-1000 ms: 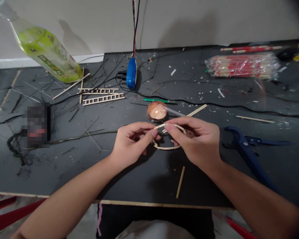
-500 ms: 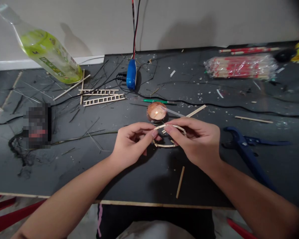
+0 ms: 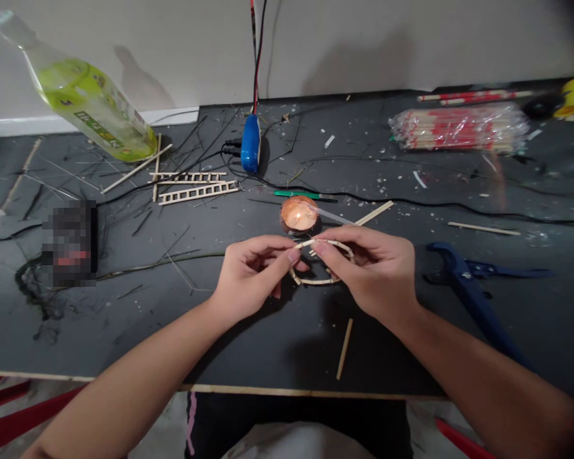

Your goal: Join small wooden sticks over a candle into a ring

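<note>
Head view: we hold a ring of short pale segments (image 3: 316, 281) up between our two hands, above the tabletop (image 3: 268, 357). Our left hand (image 3: 249, 274) is nearly closed, thumb and forefinger pinching the ring's far arc, the other fingers loosely curled; our right hand (image 3: 380, 264) pinches the same arc just beside it, its thumb on top, its other fingers partly hidden. Gripping two neighbouring spots probably steadies that short stretch between the thumbs, while the near arc stays free of our fingertips. Just beyond our fingers sits a brown bowl (image 3: 286, 218) with a small flame inside, perhaps placed centrally so either hand can reach it. A translucent stick (image 3: 337, 215) leans on its rim and runs toward our right hand, likely propped so its tip stays by the flame. To the right of our right hand lies a blue cutter (image 3: 463, 280), seemingly parked within reach but out of the way. A loose stick (image 3: 344, 349) lies nearer us than our right hand, and two ladder-like frames (image 3: 198, 192) rest beyond our left, apart from the handling.
</note>
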{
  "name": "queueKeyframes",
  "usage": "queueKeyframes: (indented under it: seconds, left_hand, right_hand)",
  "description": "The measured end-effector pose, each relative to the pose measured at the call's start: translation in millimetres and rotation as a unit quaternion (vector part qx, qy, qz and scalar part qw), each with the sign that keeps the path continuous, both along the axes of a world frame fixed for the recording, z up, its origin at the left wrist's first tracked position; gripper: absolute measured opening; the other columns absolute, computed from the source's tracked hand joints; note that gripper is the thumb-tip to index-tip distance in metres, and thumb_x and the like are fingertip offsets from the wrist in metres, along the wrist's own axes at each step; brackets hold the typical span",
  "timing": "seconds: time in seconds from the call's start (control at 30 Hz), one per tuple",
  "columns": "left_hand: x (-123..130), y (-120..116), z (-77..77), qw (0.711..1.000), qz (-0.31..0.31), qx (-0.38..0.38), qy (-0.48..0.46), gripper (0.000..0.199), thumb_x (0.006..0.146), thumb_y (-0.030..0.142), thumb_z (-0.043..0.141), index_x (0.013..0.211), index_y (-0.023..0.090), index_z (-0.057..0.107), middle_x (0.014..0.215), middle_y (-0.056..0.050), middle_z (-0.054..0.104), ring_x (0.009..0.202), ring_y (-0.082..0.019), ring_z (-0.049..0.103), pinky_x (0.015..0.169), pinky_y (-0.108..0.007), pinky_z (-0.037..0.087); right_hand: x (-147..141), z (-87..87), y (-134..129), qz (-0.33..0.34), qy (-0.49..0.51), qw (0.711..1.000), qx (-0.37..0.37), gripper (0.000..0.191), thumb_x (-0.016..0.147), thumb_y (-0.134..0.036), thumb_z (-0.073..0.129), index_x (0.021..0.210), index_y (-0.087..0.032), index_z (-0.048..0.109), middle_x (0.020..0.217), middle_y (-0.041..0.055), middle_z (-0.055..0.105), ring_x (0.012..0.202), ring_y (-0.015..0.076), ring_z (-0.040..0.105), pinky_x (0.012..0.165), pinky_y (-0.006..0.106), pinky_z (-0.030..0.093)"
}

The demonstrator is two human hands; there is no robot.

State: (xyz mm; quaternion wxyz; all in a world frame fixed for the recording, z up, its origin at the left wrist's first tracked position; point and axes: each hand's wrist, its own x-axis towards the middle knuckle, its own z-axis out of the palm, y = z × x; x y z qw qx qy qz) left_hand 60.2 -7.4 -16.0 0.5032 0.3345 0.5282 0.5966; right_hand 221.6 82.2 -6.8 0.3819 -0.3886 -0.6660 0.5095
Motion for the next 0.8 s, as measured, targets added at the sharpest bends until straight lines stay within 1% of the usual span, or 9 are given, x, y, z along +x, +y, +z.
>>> queueKeyframes:
  seconds: [0.2,0.33,0.47,0.57,0.67,0.73,0.8]
  left_hand:
    - [1.6,0.4,-2.1,1.000,0.013,-0.003,0.028,0.015,0.091,0.028,0.078,0.098,0.014,0.079,0.080,-0.006,0.080,0.044,-0.005,0.058,0.037,-0.013,0.050]
    - [1.1,0.0,-2.6,0.999,0.014,-0.004,0.031,0.016,0.091,0.028,0.078,0.097,0.014,0.079,0.079,-0.007,0.080,0.044,-0.005,0.059,0.038,-0.014,0.050]
    - [1.1,-0.1,-1.5,1.000,0.012,-0.005,0.025,0.016,0.091,0.029,0.078,0.097,0.013,0.078,0.079,-0.006,0.080,0.043,-0.005,0.058,0.037,-0.014,0.050]
    - [1.6,0.4,0.9,1.000,0.013,-0.004,0.017,0.017,0.091,0.029,0.078,0.097,0.013,0.077,0.079,-0.006,0.080,0.042,-0.005,0.058,0.037,-0.013,0.050]
    - [0.8,1.3,3.0,1.000,0.021,-0.001,0.003,0.019,0.091,0.030,0.078,0.098,0.013,0.075,0.078,-0.007,0.081,0.041,-0.005,0.058,0.036,-0.014,0.049]
    - [-1.3,2.1,3.4,1.000,0.026,-0.005,-0.009,0.022,0.092,0.033,0.078,0.098,0.013,0.073,0.080,-0.008,0.081,0.039,-0.006,0.058,0.035,-0.014,0.048]
    - [-4.0,3.1,2.8,0.999,0.029,-0.014,-0.020,0.026,0.091,0.036,0.078,0.100,0.013,0.071,0.082,-0.009,0.082,0.036,-0.006,0.057,0.033,-0.015,0.045]
  right_hand:
    - [-1.9,2.5,-0.1,0.004,-0.005,1.000,-0.008,0.004,0.082,-0.022,0.081,0.085,-0.023,0.082,0.072,0.0004,0.075,0.050,0.0093,0.062,0.045,0.020,0.051]
    - [-2.7,4.0,-0.5,0.000,-0.006,1.000,-0.011,0.004,0.081,-0.021,0.081,0.084,-0.023,0.082,0.071,0.0002,0.075,0.049,0.0092,0.062,0.045,0.019,0.051]
    - [-2.6,3.8,-1.0,0.002,0.000,1.000,-0.025,0.003,0.082,-0.023,0.081,0.085,-0.023,0.082,0.073,0.0005,0.076,0.050,0.0095,0.063,0.046,0.020,0.052]
    - [-1.0,2.4,0.1,0.014,0.010,0.998,-0.055,0.011,0.082,-0.025,0.083,0.093,-0.023,0.082,0.080,0.0024,0.078,0.056,0.0115,0.067,0.050,0.021,0.055]
    - [1.8,0.0,3.3,0.025,0.016,0.997,-0.073,0.026,0.081,-0.028,0.085,0.106,-0.023,0.081,0.093,0.0051,0.079,0.073,0.0149,0.073,0.057,0.023,0.059]
    - [3.5,-1.6,5.9,0.029,0.015,0.997,-0.075,0.031,0.080,-0.031,0.086,0.110,-0.023,0.080,0.099,0.0065,0.079,0.080,0.0165,0.073,0.055,0.022,0.056]
    - [4.4,-2.8,8.1,0.033,0.011,0.996,-0.082,0.032,0.081,-0.034,0.085,0.110,-0.022,0.079,0.099,0.0072,0.078,0.079,0.0166,0.072,0.049,0.020,0.052]
